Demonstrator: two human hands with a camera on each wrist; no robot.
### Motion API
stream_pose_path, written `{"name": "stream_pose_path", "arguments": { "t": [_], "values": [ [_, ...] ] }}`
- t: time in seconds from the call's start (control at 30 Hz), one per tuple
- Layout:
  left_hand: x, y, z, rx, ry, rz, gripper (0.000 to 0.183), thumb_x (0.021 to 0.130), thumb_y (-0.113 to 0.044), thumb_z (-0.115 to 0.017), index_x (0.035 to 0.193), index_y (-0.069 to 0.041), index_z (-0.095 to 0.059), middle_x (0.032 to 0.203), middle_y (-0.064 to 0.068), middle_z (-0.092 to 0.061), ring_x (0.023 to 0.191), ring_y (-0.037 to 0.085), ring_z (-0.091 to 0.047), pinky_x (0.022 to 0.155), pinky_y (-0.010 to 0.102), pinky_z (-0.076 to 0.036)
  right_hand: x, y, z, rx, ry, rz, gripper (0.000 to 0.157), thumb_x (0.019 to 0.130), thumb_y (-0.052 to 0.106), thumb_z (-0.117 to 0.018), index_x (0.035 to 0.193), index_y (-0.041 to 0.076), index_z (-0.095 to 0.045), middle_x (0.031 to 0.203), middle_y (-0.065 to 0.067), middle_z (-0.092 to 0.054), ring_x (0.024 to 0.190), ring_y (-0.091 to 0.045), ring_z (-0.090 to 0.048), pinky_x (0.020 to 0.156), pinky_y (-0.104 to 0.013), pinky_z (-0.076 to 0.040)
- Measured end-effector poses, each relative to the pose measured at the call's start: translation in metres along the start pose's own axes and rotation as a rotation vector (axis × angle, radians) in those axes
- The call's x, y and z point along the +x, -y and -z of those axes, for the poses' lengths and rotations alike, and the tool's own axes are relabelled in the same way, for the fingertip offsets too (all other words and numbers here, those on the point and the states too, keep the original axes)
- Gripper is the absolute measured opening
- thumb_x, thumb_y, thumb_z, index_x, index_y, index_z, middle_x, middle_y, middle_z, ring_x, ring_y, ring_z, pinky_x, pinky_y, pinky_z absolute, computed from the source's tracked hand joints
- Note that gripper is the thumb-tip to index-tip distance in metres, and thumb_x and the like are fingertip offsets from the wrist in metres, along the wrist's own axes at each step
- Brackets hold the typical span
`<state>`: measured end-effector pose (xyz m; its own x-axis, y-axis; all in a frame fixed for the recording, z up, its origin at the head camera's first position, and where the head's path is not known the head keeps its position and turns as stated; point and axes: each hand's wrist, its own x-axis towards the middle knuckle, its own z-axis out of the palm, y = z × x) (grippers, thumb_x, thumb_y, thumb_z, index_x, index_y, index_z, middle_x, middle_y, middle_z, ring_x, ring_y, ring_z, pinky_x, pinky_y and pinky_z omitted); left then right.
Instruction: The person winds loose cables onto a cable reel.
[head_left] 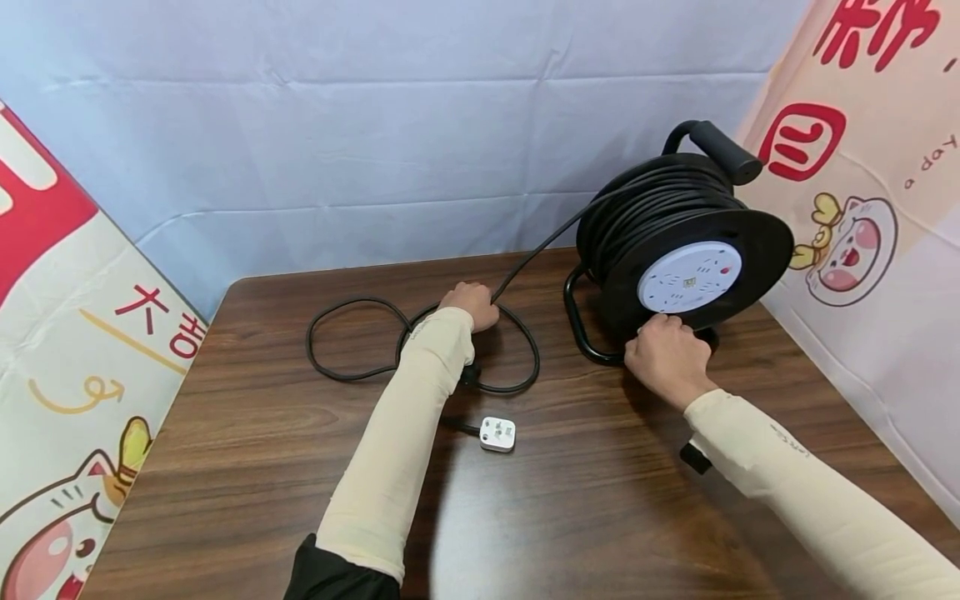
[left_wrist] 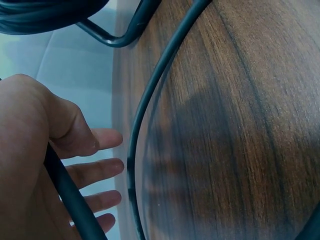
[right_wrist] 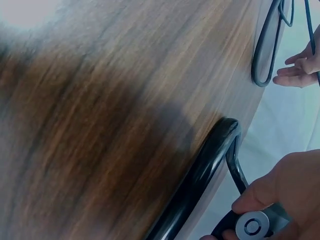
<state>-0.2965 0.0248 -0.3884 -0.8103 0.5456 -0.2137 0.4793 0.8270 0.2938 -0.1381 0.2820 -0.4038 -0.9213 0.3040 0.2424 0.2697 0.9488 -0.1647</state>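
A black cable reel (head_left: 686,242), wound with black cable, stands at the right with a white socket face (head_left: 690,277). At the lower edge of this face, my right hand (head_left: 670,357) grips a knob. The knob (right_wrist: 252,226) has a round grey cap in the right wrist view, with the thumb against it. From the reel, the cable (head_left: 551,237) slants down to my left hand (head_left: 472,304), which holds it loosely. In the left wrist view the cable (left_wrist: 72,195) crosses the palm under the thumb, and the fingertips (left_wrist: 111,165) reach toward another stretch of cable (left_wrist: 137,127).
Loose cable loops (head_left: 352,379) lie on the brown wooden table (head_left: 600,500) around the left hand. A white plug (head_left: 497,434) rests in front of them. The reel has a black tube stand (head_left: 581,333) and a top handle (head_left: 723,152). Printed cloth (head_left: 862,208) hangs at the sides.
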Motion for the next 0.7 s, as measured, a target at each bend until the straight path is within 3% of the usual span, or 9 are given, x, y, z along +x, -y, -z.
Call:
{"name": "stream_pose_path", "arguments": {
  "t": [0.13, 0.4, 0.53, 0.7],
  "values": [
    [0.004, 0.0, -0.002, 0.019, 0.005, 0.016, 0.039, 0.094, -0.026, -0.037, 0.125, -0.013, -0.057, 0.138, 0.004, -0.044, 0.131, 0.031, -0.03, 0.101, 0.043, -0.031, 0.001, 0.003, 0.002, 0.005, 0.043, -0.012, 0.025, 0.079, 0.017, -0.045, 0.071, -0.006, -0.046, 0.071, -0.026, -0.047, 0.066, -0.046, -0.052, 0.042, -0.054, -0.032],
    [0.008, 0.0, -0.005, 0.032, 0.007, 0.024, 0.04, 0.094, -0.032, -0.04, 0.127, -0.016, -0.056, 0.136, 0.002, -0.045, 0.13, 0.031, -0.032, 0.1, 0.045, -0.033, 0.003, 0.008, 0.006, 0.021, 0.066, -0.013, 0.023, 0.078, 0.017, -0.044, 0.066, -0.001, -0.046, 0.07, -0.024, -0.049, 0.063, -0.045, -0.053, 0.039, -0.049, -0.03],
    [0.006, 0.0, -0.004, 0.024, 0.002, 0.026, 0.035, 0.094, -0.032, -0.04, 0.117, -0.016, -0.061, 0.133, 0.003, -0.048, 0.129, 0.03, -0.032, 0.1, 0.045, -0.032, 0.004, 0.01, 0.006, 0.023, 0.069, -0.008, 0.022, 0.078, 0.018, -0.045, 0.065, 0.0, -0.046, 0.069, -0.023, -0.05, 0.062, -0.044, -0.054, 0.039, -0.048, -0.03],
    [0.005, 0.0, -0.005, 0.022, 0.005, 0.019, 0.029, 0.093, -0.033, -0.042, 0.088, -0.015, -0.064, 0.113, 0.003, -0.058, 0.121, 0.029, -0.04, 0.085, 0.04, -0.038, 0.005, 0.013, 0.009, 0.033, 0.108, 0.001, 0.023, 0.08, 0.02, -0.045, 0.066, 0.001, -0.048, 0.07, -0.023, -0.051, 0.062, -0.043, -0.054, 0.038, -0.047, -0.03]
  ]
}}
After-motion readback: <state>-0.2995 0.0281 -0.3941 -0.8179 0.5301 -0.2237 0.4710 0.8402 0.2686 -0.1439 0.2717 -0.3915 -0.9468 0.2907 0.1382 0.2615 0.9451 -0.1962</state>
